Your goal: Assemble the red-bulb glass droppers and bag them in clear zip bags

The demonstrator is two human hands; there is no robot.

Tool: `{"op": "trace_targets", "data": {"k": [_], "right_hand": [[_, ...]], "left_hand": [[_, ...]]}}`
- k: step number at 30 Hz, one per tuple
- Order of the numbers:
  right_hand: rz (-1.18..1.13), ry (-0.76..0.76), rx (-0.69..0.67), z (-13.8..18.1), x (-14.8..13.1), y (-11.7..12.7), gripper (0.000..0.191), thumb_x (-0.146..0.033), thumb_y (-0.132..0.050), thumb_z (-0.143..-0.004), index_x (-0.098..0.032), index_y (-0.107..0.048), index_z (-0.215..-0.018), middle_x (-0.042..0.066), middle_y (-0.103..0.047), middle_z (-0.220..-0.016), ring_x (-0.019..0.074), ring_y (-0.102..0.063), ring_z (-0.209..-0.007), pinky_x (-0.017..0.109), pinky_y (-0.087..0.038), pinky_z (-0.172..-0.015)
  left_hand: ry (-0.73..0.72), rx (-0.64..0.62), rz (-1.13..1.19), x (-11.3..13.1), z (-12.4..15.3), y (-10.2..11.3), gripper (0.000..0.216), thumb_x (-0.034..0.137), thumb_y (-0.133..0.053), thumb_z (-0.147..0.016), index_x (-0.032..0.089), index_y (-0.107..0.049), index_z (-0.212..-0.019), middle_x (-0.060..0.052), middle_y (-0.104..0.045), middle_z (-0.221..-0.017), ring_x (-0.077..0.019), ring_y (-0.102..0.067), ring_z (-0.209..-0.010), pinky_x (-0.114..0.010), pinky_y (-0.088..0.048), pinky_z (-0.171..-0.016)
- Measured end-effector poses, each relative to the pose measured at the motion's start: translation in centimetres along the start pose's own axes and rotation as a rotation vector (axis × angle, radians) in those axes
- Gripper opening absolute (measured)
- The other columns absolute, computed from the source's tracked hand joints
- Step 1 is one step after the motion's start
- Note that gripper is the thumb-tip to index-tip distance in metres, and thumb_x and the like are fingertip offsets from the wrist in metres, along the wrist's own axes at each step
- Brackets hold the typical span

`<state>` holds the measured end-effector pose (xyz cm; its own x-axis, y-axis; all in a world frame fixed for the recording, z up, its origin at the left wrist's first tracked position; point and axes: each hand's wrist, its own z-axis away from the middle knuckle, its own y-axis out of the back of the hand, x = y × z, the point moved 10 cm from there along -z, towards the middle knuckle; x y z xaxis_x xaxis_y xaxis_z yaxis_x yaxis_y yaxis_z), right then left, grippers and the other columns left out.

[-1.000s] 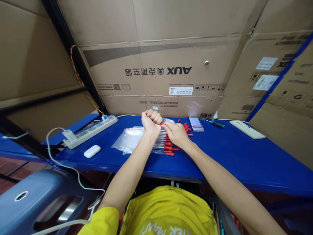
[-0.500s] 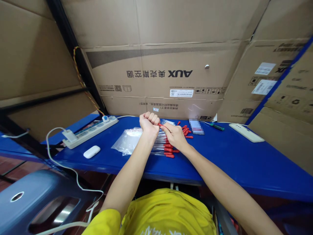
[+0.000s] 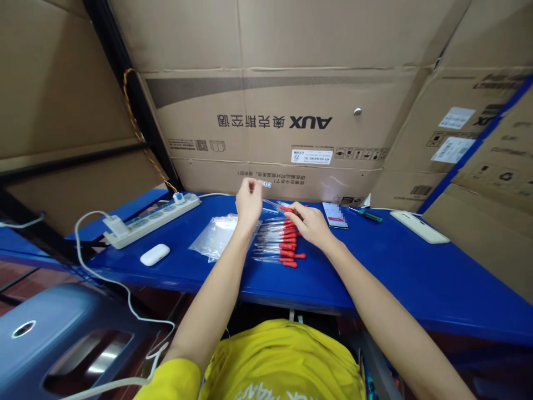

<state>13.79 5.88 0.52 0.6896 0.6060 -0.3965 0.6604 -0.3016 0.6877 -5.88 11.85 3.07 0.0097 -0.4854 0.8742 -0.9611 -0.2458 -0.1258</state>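
Head view: the person's two bare hands meet over the far middle of a blue bench (image 3: 416, 266), in front of a wall of cardboard boxes (image 3: 266, 105).
Left hand (image 3: 249, 203): raised off the bench, fingers loosely curled and pointing up, right at the clear end of a thin tube; whether it actually grips that end cannot be told.
Right hand (image 3: 310, 225): lower and just beside the left, fingertips pinched shut on the red end of the same tube.
Red-capped tube (image 3: 278, 207): held in the air between the two hands, slanting down from left to right, above the far end of the row.
Row of tubes (image 3: 278, 247): more clear tubes with red caps, lying side by side on the bench below the hands, red ends to the right.
Plastic bags (image 3: 214, 236): a clear, flat pile on the bench, touching the left side of the row.
Power strip (image 3: 150, 221): at the left rear of the bench, with a white cable running off the edge.
White case (image 3: 155, 254): small and rounded, near the front left.
Phone (image 3: 335, 214): flat on the bench just beyond the right hand.
Green screwdriver (image 3: 366, 214): right of the phone.
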Motion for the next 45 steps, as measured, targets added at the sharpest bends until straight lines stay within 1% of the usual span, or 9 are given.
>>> {"op": "trace_targets", "data": {"k": [2,5,8,19,26,31,38,42,45], "right_hand": [[0.024,-0.02,0.011,-0.1,0.8,0.4,0.024,-0.044,-0.057,-0.107,-0.024,-0.07,-0.104,0.0,-0.073,-0.077,0.0184,-0.063,-0.065,0.027,-0.036,-0.066],[0.054,-0.045,0.041,-0.3,2.0,1.3,0.023,-0.043,-0.06,-0.106,-0.024,-0.074,-0.107,0.002,-0.077,-0.084,0.0191,-0.066,-0.07,0.027,-0.038,-0.069],[0.113,-0.102,0.034,-0.4,3.3,1.9,0.029,-0.045,-0.058,-0.106,-0.025,-0.077,-0.101,0.003,-0.077,-0.081,0.0202,-0.067,-0.071,0.028,-0.038,-0.069],[0.385,-0.263,-0.007,-0.4,5.5,1.1,0.039,-0.052,-0.049,-0.11,-0.029,-0.08,-0.11,0.008,-0.076,-0.09,0.0242,-0.066,-0.084,0.031,-0.032,-0.067],[0.292,-0.222,-0.135,-2.4,7.1,-0.8,0.034,-0.047,-0.054,-0.109,-0.025,-0.081,-0.112,0.008,-0.08,-0.116,0.0264,-0.064,-0.112,0.034,-0.046,-0.095],[0.304,-0.22,-0.264,-5.9,8.7,-2.4,0.019,-0.029,-0.066,-0.1,-0.024,-0.085,-0.103,0.007,-0.083,-0.109,0.0249,-0.071,-0.107,0.032,-0.049,-0.094],[0.284,-0.158,-0.47,-9.7,6.8,-8.3,0.012,-0.022,-0.079,-0.087,-0.026,-0.087,-0.096,0.004,-0.085,-0.103,0.0207,-0.078,-0.101,0.024,-0.053,-0.089],[0.33,-0.199,-0.487,-9.9,6.3,-9.9,0.012,-0.017,-0.084,-0.078,-0.021,-0.085,-0.089,0.013,-0.084,-0.104,0.0279,-0.078,-0.101,0.031,-0.056,-0.09],[0.32,-0.223,-0.447,-9.6,6.3,-9.1,0.009,-0.018,-0.084,-0.077,-0.02,-0.083,-0.086,0.014,-0.084,-0.102,0.0288,-0.078,-0.1,0.033,-0.057,-0.091]], "left_hand": [[-0.17,-0.229,-0.309,0.6,0.5,-2.2,0.018,0.034,-0.066,-0.098,0.021,-0.067,-0.086,0.001,-0.065,-0.077,-0.0147,-0.055,-0.071,-0.025,-0.037,-0.068],[-0.273,-0.592,-0.488,-0.2,2.2,-5.2,0.033,0.042,-0.057,-0.103,0.019,-0.071,-0.083,0.0,-0.069,-0.072,-0.0168,-0.059,-0.069,-0.028,-0.039,-0.069],[-0.313,-0.723,-0.471,-0.3,3.3,-6.3,0.036,0.045,-0.055,-0.103,0.018,-0.073,-0.087,-0.001,-0.073,-0.075,-0.0178,-0.063,-0.071,-0.029,-0.042,-0.07],[-0.345,-0.763,-0.565,-1.5,3.7,-7.1,0.022,0.033,-0.062,-0.1,0.02,-0.08,-0.095,-0.003,-0.082,-0.087,-0.0193,-0.072,-0.078,-0.029,-0.048,-0.076],[-0.245,-0.724,-0.925,-4.6,2.8,-5.7,0.016,0.026,-0.069,-0.094,0.022,-0.084,-0.1,-0.008,-0.083,-0.104,-0.0267,-0.075,-0.1,-0.032,-0.052,-0.083],[-0.223,-0.794,-0.915,-6.6,2.9,-5.9,0.014,0.017,-0.076,-0.082,0.023,-0.086,-0.089,-0.008,-0.082,-0.097,-0.0248,-0.075,-0.092,-0.029,-0.053,-0.082],[-0.187,-0.795,-0.838,-7.8,2.5,-5.7,0.014,0.019,-0.075,-0.078,0.027,-0.086,-0.084,-0.007,-0.082,-0.091,-0.025,-0.075,-0.087,-0.03,-0.054,-0.081],[-0.147,-0.733,-0.772,-8.1,2.1,-5.1,0.007,0.021,-0.079,-0.074,0.026,-0.082,-0.078,-0.004,-0.079,-0.082,-0.0236,-0.073,-0.08,-0.029,-0.054,-0.079],[-0.112,-0.599,-0.729,-8.0,1.0,-4.1,0.007,0.028,-0.081,-0.078,0.024,-0.076,-0.077,-0.006,-0.078,-0.082,-0.0255,-0.072,-0.083,-0.032,-0.053,-0.083]]}}
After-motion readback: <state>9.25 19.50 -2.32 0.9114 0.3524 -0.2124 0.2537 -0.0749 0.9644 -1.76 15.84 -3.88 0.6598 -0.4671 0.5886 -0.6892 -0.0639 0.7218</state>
